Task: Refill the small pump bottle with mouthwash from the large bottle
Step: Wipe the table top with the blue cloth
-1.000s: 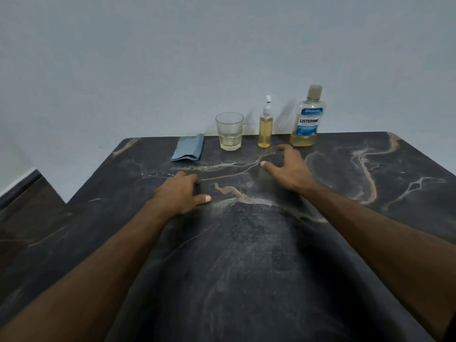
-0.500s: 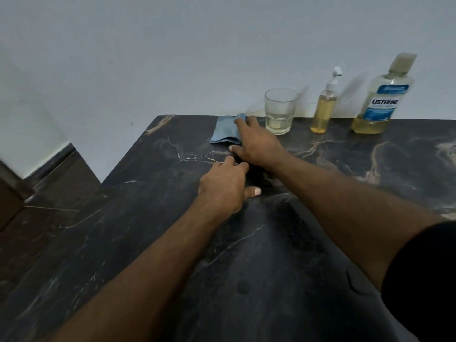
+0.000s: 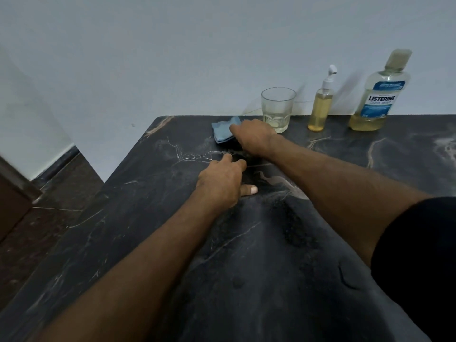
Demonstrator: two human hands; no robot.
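Note:
The small pump bottle (image 3: 320, 107), with a white pump and yellow liquid, stands at the back of the dark marble table (image 3: 271, 243). Right of it stands the large Listerine bottle (image 3: 377, 95), capped, with yellow mouthwash low in it. My right hand (image 3: 254, 138) reaches across to a folded blue cloth (image 3: 223, 130) at the back left, its fingers closing on the cloth's right edge. My left hand (image 3: 222, 183) rests flat on the table in front of it, holding nothing.
A clear drinking glass (image 3: 278, 108) with a little liquid stands just right of my right hand, between the cloth and the pump bottle. A grey wall rises right behind the table. The table's left edge drops to a dark floor (image 3: 37, 218).
My right hand swung from the table's middle leftward to the blue cloth and now grips its edge. My view turned left. The left hand stayed put.

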